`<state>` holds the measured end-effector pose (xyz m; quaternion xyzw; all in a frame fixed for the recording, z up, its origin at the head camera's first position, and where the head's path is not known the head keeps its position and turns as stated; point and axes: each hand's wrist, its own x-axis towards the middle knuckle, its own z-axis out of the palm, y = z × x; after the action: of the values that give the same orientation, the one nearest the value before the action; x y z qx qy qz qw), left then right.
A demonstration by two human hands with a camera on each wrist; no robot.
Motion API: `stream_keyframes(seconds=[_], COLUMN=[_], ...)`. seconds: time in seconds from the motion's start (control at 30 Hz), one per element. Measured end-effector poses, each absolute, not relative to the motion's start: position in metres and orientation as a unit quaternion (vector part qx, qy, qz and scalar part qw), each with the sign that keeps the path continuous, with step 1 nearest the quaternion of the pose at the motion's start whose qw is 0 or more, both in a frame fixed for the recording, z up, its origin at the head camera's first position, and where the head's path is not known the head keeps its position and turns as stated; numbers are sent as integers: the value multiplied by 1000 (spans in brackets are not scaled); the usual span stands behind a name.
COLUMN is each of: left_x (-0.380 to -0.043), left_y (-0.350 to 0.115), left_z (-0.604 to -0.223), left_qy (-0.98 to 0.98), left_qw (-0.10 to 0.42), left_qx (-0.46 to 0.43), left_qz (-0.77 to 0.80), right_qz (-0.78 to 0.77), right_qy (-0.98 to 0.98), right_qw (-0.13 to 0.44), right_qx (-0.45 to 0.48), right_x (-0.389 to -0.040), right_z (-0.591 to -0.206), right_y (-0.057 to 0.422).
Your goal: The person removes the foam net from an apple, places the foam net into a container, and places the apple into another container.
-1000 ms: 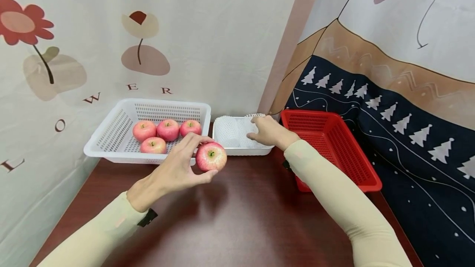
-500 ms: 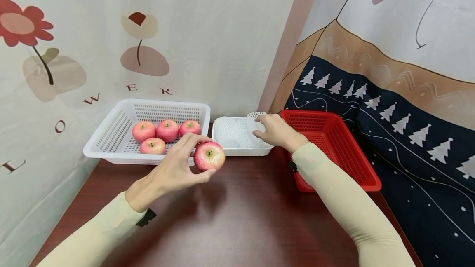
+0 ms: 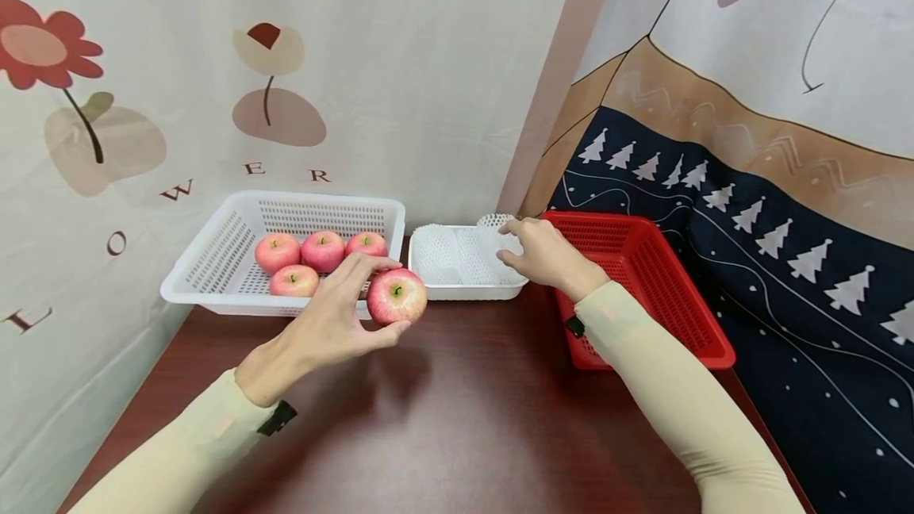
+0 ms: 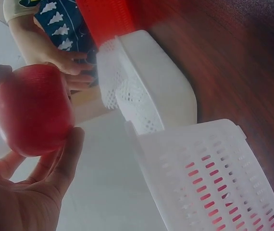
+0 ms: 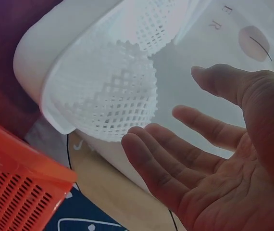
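My left hand [image 3: 321, 324] grips a red apple [image 3: 397, 296] between thumb and fingers, held above the table just in front of the white basket. In the left wrist view the same apple [image 4: 36, 109] sits within the curled fingers. My right hand [image 3: 548, 254] hovers over the right end of a small white tray [image 3: 471, 292]. Its fingers are parted with nothing between them, as the right wrist view shows of the hand [image 5: 214, 159]. Close to those fingertips, a white foam fruit net [image 5: 118, 96] pokes over the tray's rim. More white netting [image 3: 435, 252] fills the tray.
A white perforated basket [image 3: 207, 260] with several apples [image 3: 323, 251] stands at the left. To the right is a red perforated basket [image 3: 664, 300], partly behind the right forearm. All stand on a dark brown table [image 3: 457, 419]; a printed curtain [image 3: 428, 86] hangs behind.
My right hand has shifted right across the tray, and a net's edge now stands up beside it. The left hand has drifted slightly left with the apple.
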<state>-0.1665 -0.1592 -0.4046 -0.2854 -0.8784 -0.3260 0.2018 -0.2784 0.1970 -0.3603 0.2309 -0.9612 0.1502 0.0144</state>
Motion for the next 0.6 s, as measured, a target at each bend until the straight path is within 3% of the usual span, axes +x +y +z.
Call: stream_keyframes(seconds=[0.6], left_x=[-167], left_y=[-167], left_z=[-403], left_qy=[-878], left_qw=[204], left_qx=[-276], left_qz=[-334], right_qz=[163], right_qy=[-962], right_qw=[12], right_qx=[220], right_x=[-279], right_z=[-359], right_y=[216])
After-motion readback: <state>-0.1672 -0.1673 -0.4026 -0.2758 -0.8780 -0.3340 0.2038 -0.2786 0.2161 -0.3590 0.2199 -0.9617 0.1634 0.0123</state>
